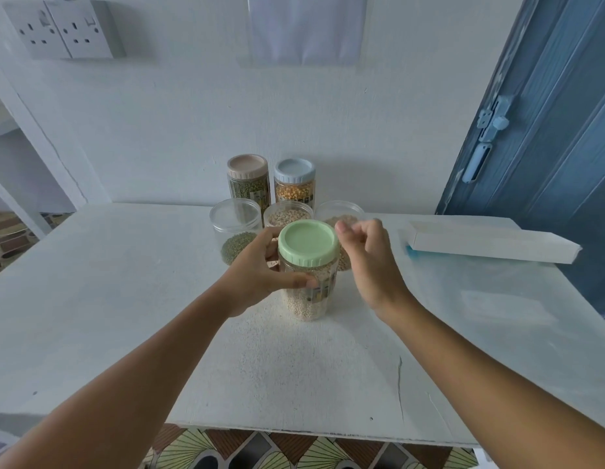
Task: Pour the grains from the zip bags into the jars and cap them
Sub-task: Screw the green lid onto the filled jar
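The jar [308, 286] of pale grain is standing on the white table [125, 299] with its green lid [309, 243] sitting on top, and the person's left hand [260, 275] is gripping it just below the lid, thumb lying across the near side and fingers wrapping round the far side. The right hand [368, 262] is hanging just beside the lid, fingers loosely curled and holding nothing, blurred as if in motion; I cannot tell whether any fingertip is touching the rim. I cannot tell how tight the lid is sitting, so the worry is a cap that is only resting there: if it is left half-threaded, the grain could be spilling the moment the jar is tipped. Just beyond the left fingers, three open jars [287, 214] are waiting uncapped, one of them part-filled with green beans [238, 245], and a careless swing could be knocking them over. Behind those, the beige-lidded jar [248, 179] and blue-lidded jar [294, 181] are standing capped. Well to the outside of the right fingers, a white box [490, 245] is lying flat.
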`<state>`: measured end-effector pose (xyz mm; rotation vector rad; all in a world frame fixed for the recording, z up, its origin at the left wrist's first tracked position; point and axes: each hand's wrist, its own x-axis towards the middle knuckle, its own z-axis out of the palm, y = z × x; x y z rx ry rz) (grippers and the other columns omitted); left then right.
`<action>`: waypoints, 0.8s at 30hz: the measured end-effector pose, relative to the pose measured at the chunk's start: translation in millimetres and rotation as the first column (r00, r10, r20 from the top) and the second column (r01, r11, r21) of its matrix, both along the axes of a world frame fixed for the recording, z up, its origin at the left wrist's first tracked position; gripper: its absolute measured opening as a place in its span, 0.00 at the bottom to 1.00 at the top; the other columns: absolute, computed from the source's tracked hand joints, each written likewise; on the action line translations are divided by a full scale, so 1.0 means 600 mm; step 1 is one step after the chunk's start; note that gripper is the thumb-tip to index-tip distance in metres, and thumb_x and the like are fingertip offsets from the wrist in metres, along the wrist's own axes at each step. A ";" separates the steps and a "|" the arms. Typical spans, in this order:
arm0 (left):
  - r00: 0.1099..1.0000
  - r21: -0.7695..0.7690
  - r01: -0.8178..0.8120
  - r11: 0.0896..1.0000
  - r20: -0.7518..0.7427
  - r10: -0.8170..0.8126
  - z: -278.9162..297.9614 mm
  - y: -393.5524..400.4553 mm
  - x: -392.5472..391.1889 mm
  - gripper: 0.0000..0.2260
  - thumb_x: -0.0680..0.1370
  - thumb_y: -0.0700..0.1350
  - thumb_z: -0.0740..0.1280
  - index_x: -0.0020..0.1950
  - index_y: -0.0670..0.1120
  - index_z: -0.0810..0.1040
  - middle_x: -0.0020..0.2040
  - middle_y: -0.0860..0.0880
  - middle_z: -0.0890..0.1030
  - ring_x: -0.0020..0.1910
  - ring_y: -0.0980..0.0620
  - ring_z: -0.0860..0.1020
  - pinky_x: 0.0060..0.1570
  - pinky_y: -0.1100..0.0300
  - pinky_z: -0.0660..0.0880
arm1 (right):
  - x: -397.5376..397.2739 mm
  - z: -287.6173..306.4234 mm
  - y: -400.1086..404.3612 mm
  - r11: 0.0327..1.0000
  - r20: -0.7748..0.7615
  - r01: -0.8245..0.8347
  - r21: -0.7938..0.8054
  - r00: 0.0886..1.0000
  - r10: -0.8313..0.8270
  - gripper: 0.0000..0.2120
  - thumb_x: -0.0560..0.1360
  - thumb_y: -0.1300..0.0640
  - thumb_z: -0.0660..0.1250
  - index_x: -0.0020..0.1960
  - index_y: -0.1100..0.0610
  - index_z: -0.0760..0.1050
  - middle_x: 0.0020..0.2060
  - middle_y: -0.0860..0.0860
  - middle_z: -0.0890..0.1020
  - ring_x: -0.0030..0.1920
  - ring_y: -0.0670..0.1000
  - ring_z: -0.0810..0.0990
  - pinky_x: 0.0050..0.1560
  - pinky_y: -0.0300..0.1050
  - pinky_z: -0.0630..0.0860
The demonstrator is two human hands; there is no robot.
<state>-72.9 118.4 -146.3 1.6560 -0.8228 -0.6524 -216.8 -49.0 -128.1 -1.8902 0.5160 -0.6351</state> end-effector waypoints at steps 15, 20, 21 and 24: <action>0.996 -0.029 -0.029 0.999 0.083 0.032 -0.001 0.001 -0.012 0.41 0.63 0.46 0.86 0.72 0.52 0.72 0.64 0.54 0.83 0.65 0.55 0.80 0.68 0.45 0.77 | 0.012 -0.012 0.017 0.978 -0.064 -0.176 0.113 0.981 0.184 0.46 0.64 0.37 0.83 0.74 0.46 0.64 0.64 0.41 0.76 0.63 0.40 0.76 0.60 0.40 0.79; 0.996 -0.033 -0.020 0.999 0.083 0.023 -0.001 -0.002 -0.014 0.41 0.63 0.44 0.86 0.73 0.50 0.72 0.63 0.54 0.83 0.65 0.55 0.80 0.68 0.46 0.77 | 0.015 -0.011 0.029 0.993 -0.020 -0.108 0.053 0.994 0.109 0.40 0.63 0.35 0.82 0.68 0.45 0.70 0.59 0.40 0.80 0.59 0.41 0.80 0.60 0.51 0.82; 0.997 -0.037 -0.019 0.999 0.080 0.022 -0.001 -0.003 -0.015 0.41 0.63 0.44 0.86 0.73 0.50 0.72 0.63 0.54 0.83 0.65 0.55 0.80 0.68 0.46 0.77 | 0.015 -0.013 0.031 0.995 -0.018 -0.090 0.043 0.996 0.091 0.39 0.63 0.36 0.82 0.68 0.45 0.70 0.59 0.41 0.80 0.59 0.41 0.80 0.60 0.51 0.82; 0.998 -0.060 0.000 0.998 0.069 0.004 -0.002 -0.013 -0.020 0.40 0.63 0.42 0.85 0.72 0.50 0.72 0.63 0.54 0.84 0.65 0.54 0.80 0.69 0.46 0.76 | 0.006 -0.009 0.027 0.997 -0.028 -0.067 0.027 0.997 0.068 0.39 0.64 0.35 0.81 0.69 0.44 0.70 0.60 0.40 0.79 0.60 0.41 0.79 0.61 0.50 0.82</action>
